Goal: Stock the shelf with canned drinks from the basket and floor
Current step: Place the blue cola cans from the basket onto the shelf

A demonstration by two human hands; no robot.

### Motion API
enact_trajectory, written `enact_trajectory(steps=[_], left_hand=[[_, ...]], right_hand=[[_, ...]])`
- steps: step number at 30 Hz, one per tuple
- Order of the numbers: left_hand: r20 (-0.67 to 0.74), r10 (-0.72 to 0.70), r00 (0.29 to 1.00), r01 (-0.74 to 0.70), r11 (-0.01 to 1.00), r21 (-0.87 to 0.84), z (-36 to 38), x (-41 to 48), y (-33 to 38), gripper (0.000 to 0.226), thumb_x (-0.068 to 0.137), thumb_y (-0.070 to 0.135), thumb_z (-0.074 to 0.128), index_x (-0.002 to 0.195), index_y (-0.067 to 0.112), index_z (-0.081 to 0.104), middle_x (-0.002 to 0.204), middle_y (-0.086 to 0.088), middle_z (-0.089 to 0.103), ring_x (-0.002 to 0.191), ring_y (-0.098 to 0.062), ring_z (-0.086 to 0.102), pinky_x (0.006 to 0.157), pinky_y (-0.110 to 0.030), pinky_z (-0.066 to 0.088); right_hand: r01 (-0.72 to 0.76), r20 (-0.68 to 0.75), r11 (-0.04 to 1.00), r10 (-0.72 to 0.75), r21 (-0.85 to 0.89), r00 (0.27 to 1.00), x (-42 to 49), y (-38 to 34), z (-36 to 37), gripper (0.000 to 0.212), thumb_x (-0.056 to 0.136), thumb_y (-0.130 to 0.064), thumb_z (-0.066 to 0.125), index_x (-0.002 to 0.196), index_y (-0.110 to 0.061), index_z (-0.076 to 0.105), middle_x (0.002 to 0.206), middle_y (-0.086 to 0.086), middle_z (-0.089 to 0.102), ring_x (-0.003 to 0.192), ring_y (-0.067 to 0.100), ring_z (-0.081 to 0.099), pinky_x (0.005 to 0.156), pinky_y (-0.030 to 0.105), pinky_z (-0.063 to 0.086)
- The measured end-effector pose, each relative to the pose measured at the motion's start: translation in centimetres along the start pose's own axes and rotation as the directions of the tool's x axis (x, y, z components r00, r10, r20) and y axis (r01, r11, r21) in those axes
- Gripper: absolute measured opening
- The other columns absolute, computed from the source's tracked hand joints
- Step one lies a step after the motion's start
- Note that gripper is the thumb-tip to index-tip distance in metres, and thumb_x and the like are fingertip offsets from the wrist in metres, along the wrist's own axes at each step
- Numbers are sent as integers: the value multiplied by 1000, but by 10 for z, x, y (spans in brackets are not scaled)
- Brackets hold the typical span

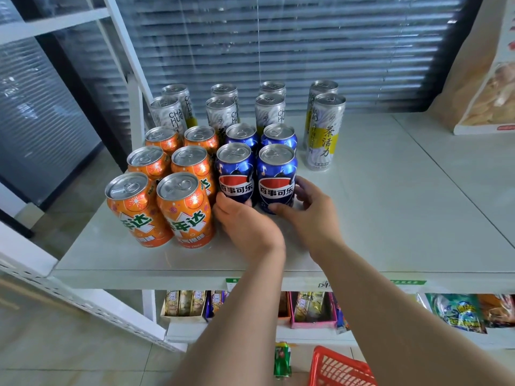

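Several orange soda cans [184, 210] stand in two columns at the left of the white shelf [390, 207]. Beside them stand several blue cola cans. My left hand [245, 224] grips the base of the front left blue can [237, 174]. My right hand [309, 210] wraps around the front right blue can [277, 176], fingers behind it and thumb in front. Tall white and yellow tea cans [324, 132] fill the back row. A green can [282, 360] lies on the floor by the red basket [338, 367].
A snack bag [490, 87] leans at the shelf's right end. The lower shelf holds boxed snacks [185, 303] and packets [457, 312]. A white shelf upright [136, 107] stands left of the cans, with window blinds behind. Bare shelf surface spreads to the right of the cans.
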State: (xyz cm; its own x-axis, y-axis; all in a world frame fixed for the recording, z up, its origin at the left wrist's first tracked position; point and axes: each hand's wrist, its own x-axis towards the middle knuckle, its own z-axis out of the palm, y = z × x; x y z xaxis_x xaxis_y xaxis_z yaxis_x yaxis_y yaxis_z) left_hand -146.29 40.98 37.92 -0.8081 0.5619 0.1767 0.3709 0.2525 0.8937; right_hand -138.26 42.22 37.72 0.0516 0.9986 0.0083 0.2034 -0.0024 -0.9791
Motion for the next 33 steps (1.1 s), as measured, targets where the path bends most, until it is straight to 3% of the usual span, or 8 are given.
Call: enact_trajectory(steps=[4,7,12,15,22,27,30,33], left_hand=[[9,15,1000,-15,1000,8,-2,-1,0,53,92,6,53,141,-1,33,140,-18,39,127,-34,42,100,-39,35],[15,6,1000,-6,1000,15,-4,0,0,53,92,7,53,141,-1,33,140,-18,40,127,-34,42,100,-39,35],[80,-64,995,66,998,-24,-11,-1,5,41,94,4,48,133,-5,39,133,-22,44,119,-35,44,90,-28,33],[83,-44,996,44,999,-2,-19,-15,8,42,95,11,49,134,-5,40,135,-23,44,124,-35,42,94,-30,31],[2,41,999,-41,998,-53,-48,-78,30,39,101,20,37,132,-1,44,133,-17,51,122,-30,49,97,-36,38],[10,66,998,-65,996,-61,-67,-149,33,32,100,17,38,124,-1,49,128,-15,54,115,-27,54,87,-23,38],[56,27,998,-27,1000,7,-70,-198,30,31,101,20,36,121,2,51,126,-11,57,113,-24,54,80,-20,33],[161,10,987,-18,999,52,-62,-255,12,31,101,23,37,117,3,53,123,-12,57,113,-27,54,88,-29,35]], right_hand=[[-10,32,1000,10,5,999,-1,-1,-6,74,65,-19,87,132,-28,59,125,-9,66,120,7,56,106,35,44],[-119,30,986,116,115,993,-3,-7,-19,68,75,-9,82,137,-13,55,132,2,61,124,14,55,105,29,43],[-188,-6,952,195,243,981,-13,-22,-41,27,88,-18,72,114,-12,67,95,-2,69,89,12,64,85,31,53],[-202,-52,937,225,284,973,-27,-22,-53,4,94,-20,63,94,-21,67,90,0,68,90,17,63,83,36,55],[-220,-77,895,269,387,960,-80,-21,-107,13,97,-14,57,86,-16,63,79,5,65,74,16,63,76,35,58],[-234,-72,906,276,353,959,-136,-7,-159,17,98,-18,54,84,-13,63,73,4,64,67,17,61,64,29,55],[-269,-84,917,305,294,949,-170,12,-188,23,96,-20,53,76,-13,62,67,4,64,60,19,60,59,31,53],[-312,-120,924,343,219,932,-202,50,-225,24,91,-23,54,71,-12,60,64,7,62,60,21,57,59,35,46]])
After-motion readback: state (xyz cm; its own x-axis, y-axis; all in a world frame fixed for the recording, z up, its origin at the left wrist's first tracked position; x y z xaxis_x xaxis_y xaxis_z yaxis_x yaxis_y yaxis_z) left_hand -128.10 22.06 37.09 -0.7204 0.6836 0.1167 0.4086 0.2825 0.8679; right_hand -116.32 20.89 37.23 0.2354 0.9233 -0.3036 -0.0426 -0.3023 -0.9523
